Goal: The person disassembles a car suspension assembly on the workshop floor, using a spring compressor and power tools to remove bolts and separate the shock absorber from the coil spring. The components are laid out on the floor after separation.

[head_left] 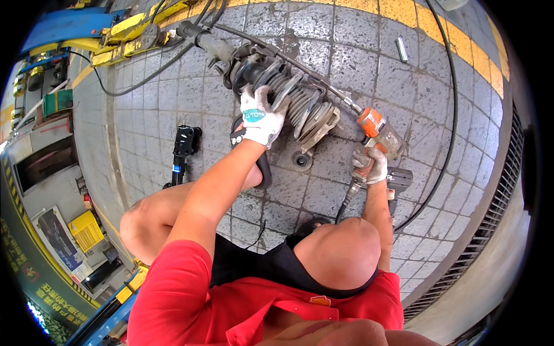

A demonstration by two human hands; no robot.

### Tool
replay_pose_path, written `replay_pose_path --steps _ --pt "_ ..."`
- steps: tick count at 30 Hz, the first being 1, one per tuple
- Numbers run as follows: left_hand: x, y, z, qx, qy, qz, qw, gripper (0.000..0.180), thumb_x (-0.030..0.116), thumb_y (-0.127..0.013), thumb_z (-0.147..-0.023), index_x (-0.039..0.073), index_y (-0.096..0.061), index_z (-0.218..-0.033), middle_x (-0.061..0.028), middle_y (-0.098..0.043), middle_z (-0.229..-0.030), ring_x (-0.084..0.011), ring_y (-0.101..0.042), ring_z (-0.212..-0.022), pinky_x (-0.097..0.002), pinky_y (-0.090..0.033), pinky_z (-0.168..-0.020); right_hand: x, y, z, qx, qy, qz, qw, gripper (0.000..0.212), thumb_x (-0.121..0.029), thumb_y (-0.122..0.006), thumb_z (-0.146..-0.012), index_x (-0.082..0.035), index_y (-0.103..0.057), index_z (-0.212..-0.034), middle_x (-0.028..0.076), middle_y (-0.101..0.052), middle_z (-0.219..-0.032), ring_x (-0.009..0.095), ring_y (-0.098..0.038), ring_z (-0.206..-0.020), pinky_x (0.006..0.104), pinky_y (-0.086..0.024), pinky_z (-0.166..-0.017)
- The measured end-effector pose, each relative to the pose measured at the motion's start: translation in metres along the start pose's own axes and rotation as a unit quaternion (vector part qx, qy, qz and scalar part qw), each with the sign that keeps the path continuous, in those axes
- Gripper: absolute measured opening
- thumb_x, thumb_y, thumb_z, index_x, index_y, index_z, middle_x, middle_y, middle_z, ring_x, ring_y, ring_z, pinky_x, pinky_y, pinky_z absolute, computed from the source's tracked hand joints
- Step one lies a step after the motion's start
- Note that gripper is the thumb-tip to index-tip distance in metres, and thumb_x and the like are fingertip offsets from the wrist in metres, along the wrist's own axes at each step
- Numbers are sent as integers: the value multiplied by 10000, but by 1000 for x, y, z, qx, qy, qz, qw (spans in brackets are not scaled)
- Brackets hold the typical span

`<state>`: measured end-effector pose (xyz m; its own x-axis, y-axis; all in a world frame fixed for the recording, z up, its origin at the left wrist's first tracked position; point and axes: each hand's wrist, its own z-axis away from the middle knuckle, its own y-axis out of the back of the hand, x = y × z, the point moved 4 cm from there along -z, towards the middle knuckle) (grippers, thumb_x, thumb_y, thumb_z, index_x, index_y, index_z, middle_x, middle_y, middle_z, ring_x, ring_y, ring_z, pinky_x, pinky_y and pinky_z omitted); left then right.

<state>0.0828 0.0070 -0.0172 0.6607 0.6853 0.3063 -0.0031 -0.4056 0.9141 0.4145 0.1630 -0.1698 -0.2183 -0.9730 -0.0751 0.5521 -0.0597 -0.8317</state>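
A dirty suspension strut (216,46) with a coil spring (300,112) lies slantwise on the tiled floor in front of me. My left hand (262,118), in a white work glove, grips the spring's near side with bent fingers. Alongside the spring runs the long threaded rod (283,56) of a spring compressor. My right hand (372,165), also gloved, is wrapped round the handle of an orange and grey air impact wrench (385,140). Its socket (351,104) meets the rod's near end. Whether the trigger is pressed cannot be made out.
Near the spring's end lies a round metal part (301,161). A black strut (184,147) lies left of my foot, and a dark power tool (399,180) beside my right wrist. Further off are a metal cylinder (401,49), a black hose (453,109), yellow lift arms (121,52) and a floor grate (490,230).
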Motion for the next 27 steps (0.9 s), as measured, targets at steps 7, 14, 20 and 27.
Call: replay_pose_path --steps 7,14,20,27 --pt "-19 9 -28 -65 224 256 938 479 458 -673 -1045 45 -654 -1288 -202 -706 -1200 -325 -652 -1021 -438 -531 -926 4 -4 -5 51 18 0 999 405 -150 -698 -919 -45 -592 -1295 46 -551 -957 94 -462 -666 289 -410 -616" --pt "-16 3 -40 -71 196 135 969 623 578 -573 -1059 -13 -704 -1209 -305 -715 -1192 -501 -665 -1128 -515 -513 -967 9 2 -7 24 -15 -28 999 466 -126 -706 -881 -63 -608 -1332 53 -614 -930 146 -503 -687 318 -414 -604" --pt "-29 -7 -34 -75 209 139 965 613 572 -598 -1049 -16 -697 -1187 -303 -718 -1152 -494 -676 -1094 -497 -525 -924 8 6 -12 -51 -25 -29 998 468 -136 -706 -880 -51 -619 -1332 75 -664 -978 176 -536 -696 334 -426 -611" --pt "-28 -2 -30 -28 153 140 978 584 558 -604 -1048 5 -712 -1202 -310 -706 -1193 -512 -661 -1136 -512 -520 -949 1 -9 -5 4 -21 5 1000 484 -108 -709 -873 -47 -608 -1343 48 -607 -885 164 -497 -674 342 -415 -603"
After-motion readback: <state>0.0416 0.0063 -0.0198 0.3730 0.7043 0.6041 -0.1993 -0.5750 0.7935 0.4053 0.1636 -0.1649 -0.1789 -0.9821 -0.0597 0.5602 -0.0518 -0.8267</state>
